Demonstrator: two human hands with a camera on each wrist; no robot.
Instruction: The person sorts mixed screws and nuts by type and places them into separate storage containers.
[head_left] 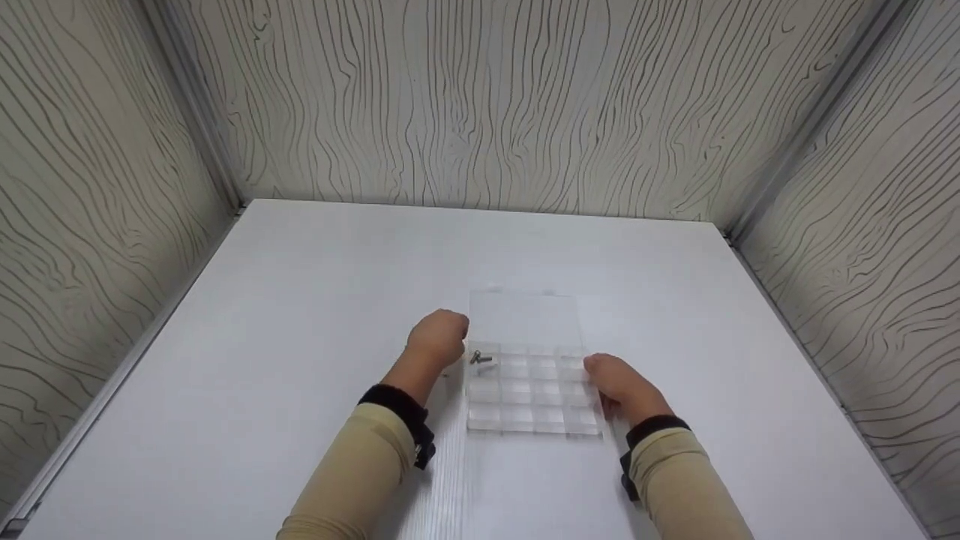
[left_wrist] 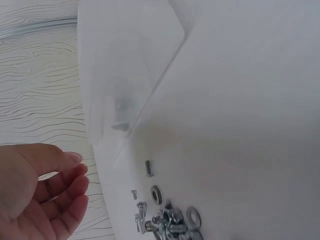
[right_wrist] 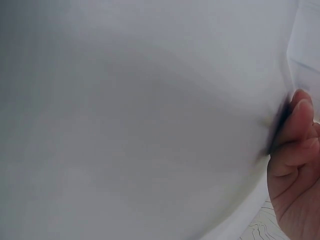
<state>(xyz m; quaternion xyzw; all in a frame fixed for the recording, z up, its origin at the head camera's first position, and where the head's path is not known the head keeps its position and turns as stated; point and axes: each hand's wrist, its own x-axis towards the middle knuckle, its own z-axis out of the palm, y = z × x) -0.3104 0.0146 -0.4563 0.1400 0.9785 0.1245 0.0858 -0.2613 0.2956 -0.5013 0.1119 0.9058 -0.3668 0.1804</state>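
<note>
Head view: the right hand (head_left: 622,386) pinches, at three o'clock, a clear-plastic gridded compartment box (head_left: 534,391), open on the smooth white table (head_left: 337,262). Shiny metal bolts (head_left: 484,359) lie in its ten-o'clock corner; beside that, the left hand (head_left: 439,337) curls loosely, empty. The opened box's long axis runs six-to-twelve, lid (head_left: 525,319) toward twelve.

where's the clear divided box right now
In the head view, the clear divided box is slightly right of centre, below mid-height, between the left hand and the right hand, which holds its right edge.
</note>
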